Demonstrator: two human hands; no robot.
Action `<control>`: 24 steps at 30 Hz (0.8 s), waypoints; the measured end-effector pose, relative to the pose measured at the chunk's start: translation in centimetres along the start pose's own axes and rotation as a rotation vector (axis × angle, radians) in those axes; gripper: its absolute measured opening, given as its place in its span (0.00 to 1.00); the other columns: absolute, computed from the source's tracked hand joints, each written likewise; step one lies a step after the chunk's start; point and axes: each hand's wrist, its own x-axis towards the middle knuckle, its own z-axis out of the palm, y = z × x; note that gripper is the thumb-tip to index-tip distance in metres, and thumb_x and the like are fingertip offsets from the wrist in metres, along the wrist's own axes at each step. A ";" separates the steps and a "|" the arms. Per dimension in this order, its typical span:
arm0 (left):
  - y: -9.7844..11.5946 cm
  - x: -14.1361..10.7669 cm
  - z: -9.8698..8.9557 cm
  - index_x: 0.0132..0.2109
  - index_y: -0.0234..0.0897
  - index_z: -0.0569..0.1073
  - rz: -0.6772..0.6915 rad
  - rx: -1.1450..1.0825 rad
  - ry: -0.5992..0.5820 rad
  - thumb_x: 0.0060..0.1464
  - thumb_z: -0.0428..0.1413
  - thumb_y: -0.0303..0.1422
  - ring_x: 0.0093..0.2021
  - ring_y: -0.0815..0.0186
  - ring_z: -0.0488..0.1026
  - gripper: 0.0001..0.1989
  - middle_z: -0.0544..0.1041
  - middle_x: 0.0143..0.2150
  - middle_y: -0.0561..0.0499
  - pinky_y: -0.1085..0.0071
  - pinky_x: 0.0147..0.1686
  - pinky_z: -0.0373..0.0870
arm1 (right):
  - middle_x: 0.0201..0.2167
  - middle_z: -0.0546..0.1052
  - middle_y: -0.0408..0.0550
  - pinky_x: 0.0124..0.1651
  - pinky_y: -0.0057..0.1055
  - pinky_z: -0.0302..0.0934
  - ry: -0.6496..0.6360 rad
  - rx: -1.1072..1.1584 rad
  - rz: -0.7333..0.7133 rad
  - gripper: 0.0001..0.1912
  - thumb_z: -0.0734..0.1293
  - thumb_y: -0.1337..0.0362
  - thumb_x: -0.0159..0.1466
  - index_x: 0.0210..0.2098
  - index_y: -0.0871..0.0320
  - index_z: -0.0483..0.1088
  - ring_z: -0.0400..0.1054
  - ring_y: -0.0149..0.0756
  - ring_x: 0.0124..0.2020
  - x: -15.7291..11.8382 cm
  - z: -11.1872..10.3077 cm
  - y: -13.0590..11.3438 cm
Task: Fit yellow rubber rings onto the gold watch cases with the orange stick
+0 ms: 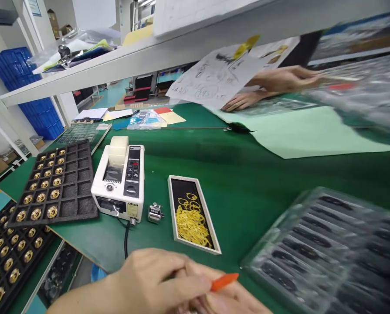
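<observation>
One green table (240, 183), white shelf (83, 73) across upper frame; bottom centre, left hand (152, 279) and right hand (234, 300) meet at orange piece (225, 281), which grips it unclear, lower parts cut off.

Beyond the fingers (184, 288) and to their left, a boxy white plastic tape dispenser (134, 185) is showing red digits. Nearer the fingers, a small silver metal tally counter (154, 213) is sitting beside it. Far off to their left, stacked blue plastic crates (15, 69) are standing behind a long white shelf (83, 72). Well past the fingers, to the right, a pale green sheet (299, 131) is lying across the bench.
</observation>
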 end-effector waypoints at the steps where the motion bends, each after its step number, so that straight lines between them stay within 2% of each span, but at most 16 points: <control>1: -0.2 0.9 0.0 0.56 0.35 0.69 -0.092 -0.009 -0.002 0.62 0.45 0.32 0.47 0.57 0.77 0.18 0.79 0.45 0.39 0.63 0.48 0.74 | 0.24 0.66 0.47 0.35 0.37 0.60 0.078 -0.035 -0.030 0.24 0.67 0.40 0.54 0.24 0.55 0.66 0.62 0.38 0.28 1.0 0.4 -0.6; 3: -1.1 3.5 0.5 0.51 0.36 0.71 -0.362 -0.052 0.056 0.63 0.43 0.28 0.44 0.60 0.77 0.16 0.79 0.43 0.43 0.63 0.46 0.74 | 0.20 0.61 0.43 0.29 0.33 0.56 0.390 -0.134 -0.119 0.24 0.65 0.40 0.56 0.23 0.55 0.63 0.55 0.34 0.23 3.0 0.9 -1.8; 4: -1.7 4.9 1.0 0.47 0.35 0.73 -0.485 -0.040 0.142 0.63 0.43 0.27 0.40 0.60 0.78 0.15 0.79 0.38 0.43 0.62 0.44 0.75 | 0.19 0.58 0.41 0.27 0.32 0.53 0.546 -0.258 -0.181 0.25 0.62 0.39 0.59 0.23 0.54 0.62 0.51 0.33 0.22 3.9 0.8 -2.3; 5: -2.2 6.1 1.6 0.48 0.32 0.72 -0.548 -0.034 0.203 0.63 0.40 0.26 0.42 0.58 0.77 0.17 0.79 0.40 0.40 0.59 0.46 0.73 | 0.19 0.57 0.41 0.26 0.32 0.52 0.708 -0.404 -0.233 0.25 0.59 0.39 0.60 0.23 0.54 0.62 0.50 0.33 0.22 4.4 0.3 -2.7; 6: -2.6 6.7 2.1 0.50 0.31 0.71 -0.565 -0.040 0.235 0.64 0.38 0.25 0.47 0.58 0.76 0.18 0.77 0.45 0.38 0.57 0.50 0.71 | 0.21 0.59 0.42 0.29 0.32 0.53 0.789 -0.441 -0.236 0.24 0.59 0.40 0.61 0.24 0.54 0.62 0.53 0.34 0.24 4.5 -0.4 -2.9; 7: -2.9 6.7 2.3 0.51 0.31 0.71 -0.520 -0.073 0.240 0.64 0.40 0.26 0.50 0.58 0.74 0.17 0.76 0.49 0.37 0.57 0.53 0.69 | 0.22 0.61 0.43 0.30 0.33 0.54 0.870 -0.509 -0.248 0.23 0.60 0.42 0.62 0.25 0.54 0.62 0.54 0.35 0.25 4.0 -1.2 -3.0; 8: -3.2 6.0 2.0 0.50 0.33 0.73 -0.455 -0.157 0.163 0.64 0.43 0.28 0.50 0.59 0.74 0.16 0.77 0.49 0.39 0.59 0.53 0.69 | 0.24 0.63 0.44 0.32 0.33 0.55 0.930 -0.613 -0.274 0.21 0.60 0.44 0.63 0.25 0.54 0.63 0.56 0.36 0.27 3.1 -1.9 -3.0; 9: -3.5 4.5 1.2 0.47 0.35 0.75 -0.412 -0.282 0.025 0.64 0.46 0.30 0.47 0.60 0.75 0.13 0.78 0.48 0.41 0.61 0.50 0.71 | 0.25 0.65 0.45 0.33 0.33 0.55 0.961 -0.733 -0.305 0.18 0.60 0.48 0.64 0.27 0.54 0.64 0.58 0.36 0.28 1.6 -2.6 -2.8; 11: -4.0 0.2 -1.7 0.44 0.38 0.77 -0.444 -0.499 -0.161 0.63 0.51 0.35 0.43 0.59 0.77 0.12 0.80 0.43 0.42 0.65 0.41 0.74 | 0.27 0.68 0.47 0.32 0.33 0.56 0.956 -1.042 -0.368 0.13 0.59 0.55 0.67 0.29 0.54 0.66 0.62 0.36 0.28 -1.9 -3.5 -2.2; 14: -4.8 -7.1 -6.5 0.41 0.41 0.79 -0.599 -0.631 -0.218 0.59 0.56 0.41 0.37 0.58 0.77 0.11 0.81 0.39 0.43 0.66 0.34 0.74 | 0.27 0.72 0.48 0.29 0.31 0.58 0.831 -1.353 -0.378 0.09 0.58 0.62 0.68 0.34 0.54 0.68 0.67 0.35 0.28 -6.8 -4.1 -0.5; 15: -4.9 -9.1 -7.6 0.42 0.42 0.80 -0.657 -0.653 -0.245 0.58 0.56 0.43 0.36 0.58 0.77 0.12 0.82 0.39 0.42 0.65 0.34 0.74 | 0.28 0.73 0.49 0.28 0.30 0.59 0.797 -1.426 -0.372 0.09 0.59 0.62 0.69 0.35 0.55 0.68 0.69 0.35 0.28 -7.9 -4.1 0.2; 17: -5.1 -11.9 -8.6 0.44 0.44 0.80 -0.758 -0.665 -0.298 0.57 0.56 0.46 0.38 0.55 0.77 0.15 0.81 0.40 0.41 0.63 0.36 0.73 | 0.30 0.75 0.50 0.27 0.28 0.60 0.749 -1.534 -0.341 0.09 0.59 0.62 0.69 0.38 0.56 0.70 0.71 0.35 0.29 -8.9 -3.9 1.6; 20: -5.0 -13.3 -8.3 0.46 0.46 0.79 -0.803 -0.640 -0.341 0.56 0.56 0.48 0.40 0.54 0.76 0.17 0.81 0.43 0.42 0.62 0.39 0.72 | 0.33 0.76 0.52 0.28 0.29 0.61 0.654 -1.585 -0.254 0.15 0.57 0.58 0.70 0.44 0.57 0.72 0.72 0.36 0.30 -7.9 -3.3 3.2; 24: -4.5 -13.0 -8.1 0.44 0.42 0.80 -0.768 -0.591 -0.297 0.56 0.56 0.49 0.38 0.56 0.75 0.18 0.80 0.41 0.41 0.63 0.38 0.71 | 0.32 0.74 0.51 0.26 0.29 0.59 0.446 -1.630 -0.217 0.23 0.55 0.52 0.71 0.56 0.57 0.67 0.69 0.37 0.28 -3.9 -2.6 3.7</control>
